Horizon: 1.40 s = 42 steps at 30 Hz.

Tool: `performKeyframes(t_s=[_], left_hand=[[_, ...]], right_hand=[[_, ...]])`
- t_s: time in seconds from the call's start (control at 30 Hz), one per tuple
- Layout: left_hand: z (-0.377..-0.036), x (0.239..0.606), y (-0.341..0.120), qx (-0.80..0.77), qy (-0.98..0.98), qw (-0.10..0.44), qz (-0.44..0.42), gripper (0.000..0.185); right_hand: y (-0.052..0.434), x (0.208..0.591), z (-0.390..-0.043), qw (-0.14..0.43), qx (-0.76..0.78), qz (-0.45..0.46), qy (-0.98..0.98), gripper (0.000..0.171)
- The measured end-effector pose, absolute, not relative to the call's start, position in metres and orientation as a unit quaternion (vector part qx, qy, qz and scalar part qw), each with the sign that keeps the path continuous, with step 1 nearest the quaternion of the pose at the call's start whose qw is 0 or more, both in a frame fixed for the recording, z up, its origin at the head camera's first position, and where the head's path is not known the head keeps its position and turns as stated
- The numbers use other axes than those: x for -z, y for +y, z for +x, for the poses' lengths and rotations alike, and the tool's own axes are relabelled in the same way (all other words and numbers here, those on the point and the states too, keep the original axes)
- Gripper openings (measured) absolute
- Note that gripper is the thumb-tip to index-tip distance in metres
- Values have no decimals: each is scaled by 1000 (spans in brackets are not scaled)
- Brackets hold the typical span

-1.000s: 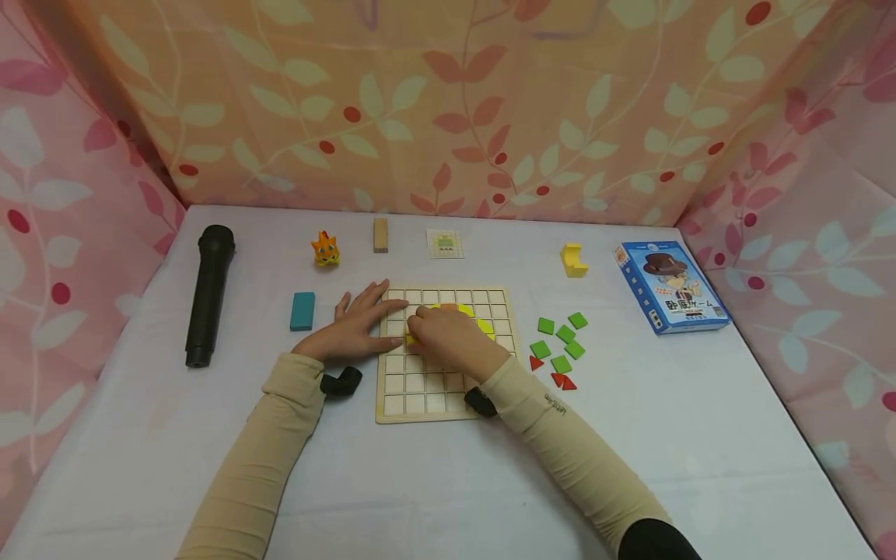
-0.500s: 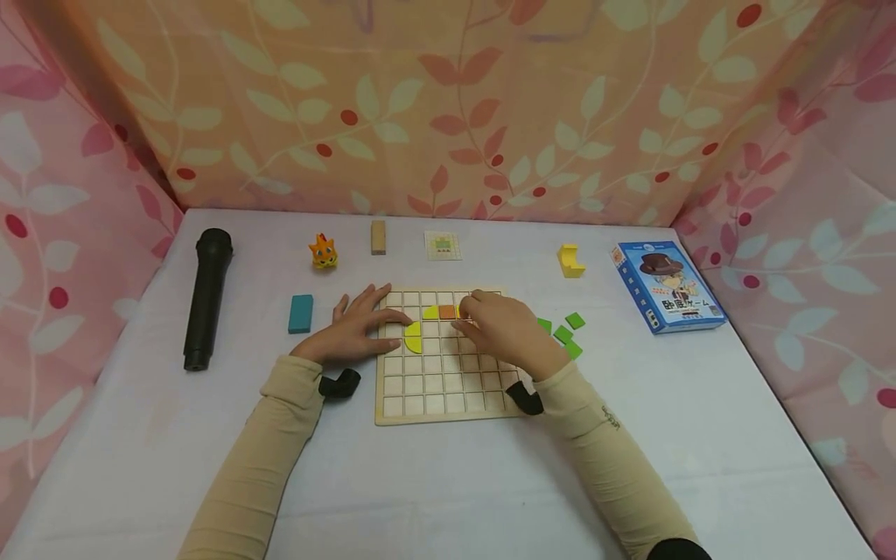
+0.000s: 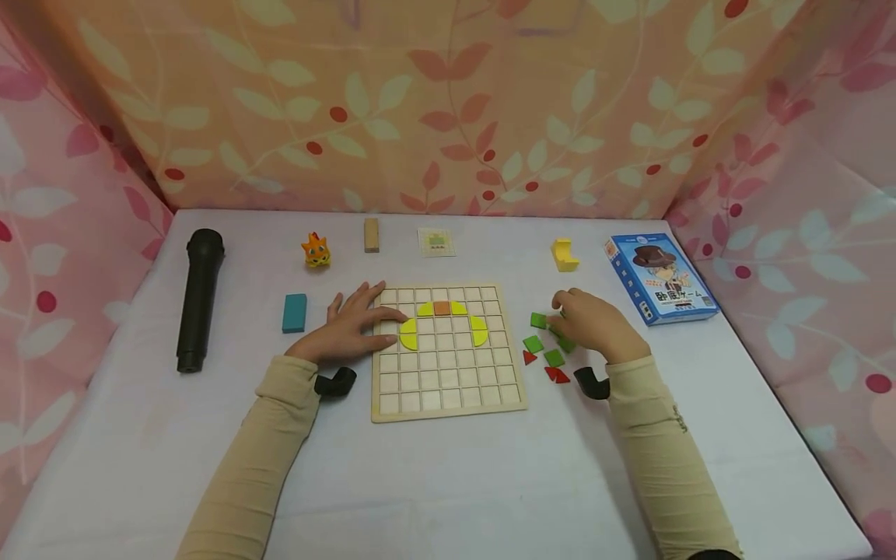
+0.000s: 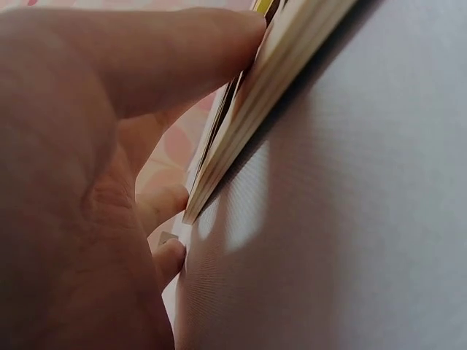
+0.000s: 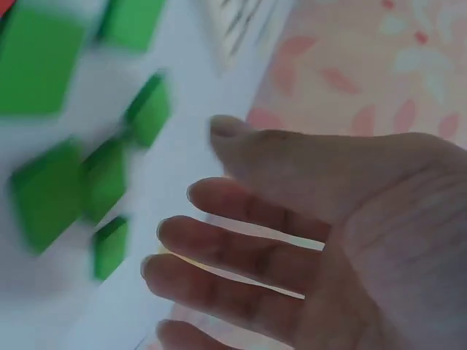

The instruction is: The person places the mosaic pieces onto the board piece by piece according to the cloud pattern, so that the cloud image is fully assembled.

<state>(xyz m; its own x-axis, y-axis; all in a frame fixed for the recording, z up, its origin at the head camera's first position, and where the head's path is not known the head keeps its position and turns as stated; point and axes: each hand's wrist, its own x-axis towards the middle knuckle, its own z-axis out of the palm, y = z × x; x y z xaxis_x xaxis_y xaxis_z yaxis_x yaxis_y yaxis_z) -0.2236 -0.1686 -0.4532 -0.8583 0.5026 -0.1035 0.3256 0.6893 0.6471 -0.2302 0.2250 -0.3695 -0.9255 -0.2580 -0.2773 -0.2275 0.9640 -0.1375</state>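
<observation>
I am watching my right hand (image 3: 591, 328) hovering, fingers loose and holding nothing, over the green tiles (image 3: 537, 320) at three o'clock of the wooden grid board (image 3: 448, 404), while my flat left hand (image 3: 348, 327) is steadying its nine o'clock edge.

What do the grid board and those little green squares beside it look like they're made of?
The grid board looks like pale unfinished wood: a light tan, matte surface, and the left wrist view shows a layered edge, perhaps plywood. The green squares are thin, flat tiles with an even matte colour, probably painted wood, though plastic or foam cannot be ruled out.
</observation>
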Motion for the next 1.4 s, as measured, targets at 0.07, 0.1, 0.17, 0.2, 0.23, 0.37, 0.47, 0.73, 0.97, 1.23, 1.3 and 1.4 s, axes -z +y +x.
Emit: performKeyframes(t_s=[0.07, 0.1, 0.17, 0.2, 0.23, 0.37, 0.47, 0.73, 0.97, 1.23, 1.3, 1.4], left_hand=[[-223, 453, -170, -322, 908, 137, 228, 37], [-223, 453, -170, -323, 908, 137, 229, 38], [-223, 454, -170, -323, 908, 138, 230, 44], [-223, 455, -170, -320, 908, 138, 230, 47], [-224, 456, -170, -318, 909, 138, 230, 51], [-226, 457, -168, -310, 914, 135, 225, 63], [-226, 457, -167, -310, 915, 134, 221, 68], [-225, 456, -165, -303, 919, 138, 208, 77], [-224, 457, -166, -299, 920, 132, 215, 73], [-222, 457, -164, -291, 923, 123, 218, 71], [-222, 456, -164, -286, 926, 123, 213, 71], [-222, 455, -163, -280, 929, 124, 207, 72]], right_hand=[[233, 375, -234, 158, 53, -122, 978, 36], [236, 378, -236, 156, 56, -124, 978, 35], [240, 385, -239, 141, 67, -135, 978, 33], [241, 388, -240, 132, 73, -145, 978, 32], [240, 391, -240, 125, 80, -155, 977, 31], [235, 398, -242, 121, 98, -193, 969, 29], [231, 401, -243, 137, 98, -196, 966, 30], [227, 398, -243, 142, 91, -181, 969, 30], [211, 394, -244, 150, 118, -163, 968, 31], [162, 392, -242, 121, 109, -262, 951, 32], [149, 390, -240, 113, 102, -290, 945, 33], [128, 387, -238, 102, 92, -325, 936, 34]])
